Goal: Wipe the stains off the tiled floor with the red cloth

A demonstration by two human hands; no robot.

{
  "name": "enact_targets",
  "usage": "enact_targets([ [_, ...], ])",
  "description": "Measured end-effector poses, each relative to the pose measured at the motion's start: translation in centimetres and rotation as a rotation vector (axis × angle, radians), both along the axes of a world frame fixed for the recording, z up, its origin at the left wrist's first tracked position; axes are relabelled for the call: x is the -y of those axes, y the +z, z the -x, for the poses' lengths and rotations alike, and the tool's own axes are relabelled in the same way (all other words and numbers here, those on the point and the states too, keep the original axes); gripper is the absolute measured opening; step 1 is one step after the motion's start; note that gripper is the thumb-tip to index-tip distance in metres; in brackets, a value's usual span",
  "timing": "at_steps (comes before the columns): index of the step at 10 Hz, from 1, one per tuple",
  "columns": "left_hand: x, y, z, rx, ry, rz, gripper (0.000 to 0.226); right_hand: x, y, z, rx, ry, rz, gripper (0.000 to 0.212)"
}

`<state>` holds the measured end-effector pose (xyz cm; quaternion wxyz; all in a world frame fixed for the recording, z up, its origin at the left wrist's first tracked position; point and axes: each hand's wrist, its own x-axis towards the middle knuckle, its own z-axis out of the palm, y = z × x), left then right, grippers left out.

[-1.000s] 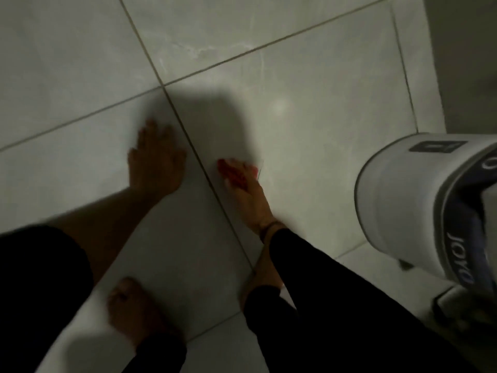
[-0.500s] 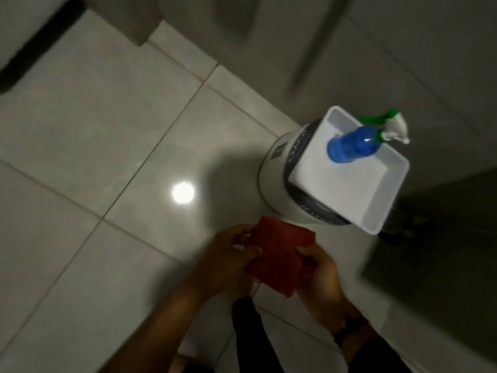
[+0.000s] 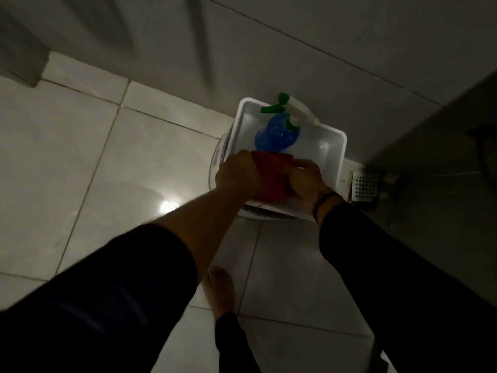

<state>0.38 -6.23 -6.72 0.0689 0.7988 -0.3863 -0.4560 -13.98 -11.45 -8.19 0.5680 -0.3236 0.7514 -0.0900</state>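
Observation:
The red cloth (image 3: 271, 179), folded, sits between both my hands over the near part of a white tray (image 3: 332, 154). My left hand (image 3: 236, 175) grips its left edge and my right hand (image 3: 305, 181) grips its right edge. Whether the cloth rests on the tray floor or hangs just above it I cannot tell. The pale tiled floor (image 3: 80, 162) spreads to the left and below, with a bright light reflection on it.
A blue spray bottle (image 3: 277, 133) with a green and white trigger lies in the tray, which rests on a white bucket (image 3: 219, 157). A floor drain grate (image 3: 364, 185) is to the right, by a dark wall. My bare foot (image 3: 219, 289) stands below.
One second ago my right hand pressed the cloth on the floor while I crouched. Since then I have risen, taken the cloth in both hands and carried it over the tray.

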Motion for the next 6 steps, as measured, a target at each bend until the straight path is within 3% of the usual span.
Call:
enact_targets([
  [1,0.6,-2.2,0.6,0.135,-0.092,-0.04,0.042,0.5,-2.8,0.1,-0.21,0.257,-0.006,0.039],
  [3,0.3,-2.0,1.8,0.224,-0.127,0.062,0.056,0.0,-3.3,0.0,-0.415,0.246,0.124,0.086],
  [4,-0.3,-0.6,1.3,0.247,-0.181,0.093,0.063,-0.3,-2.3,-0.6,-0.428,0.24,0.159,0.088],
  [6,-7.8,6.9,-1.7,0.247,-0.127,0.248,0.062,-5.9,5.8,-3.6,-0.33,0.093,0.35,0.056],
])
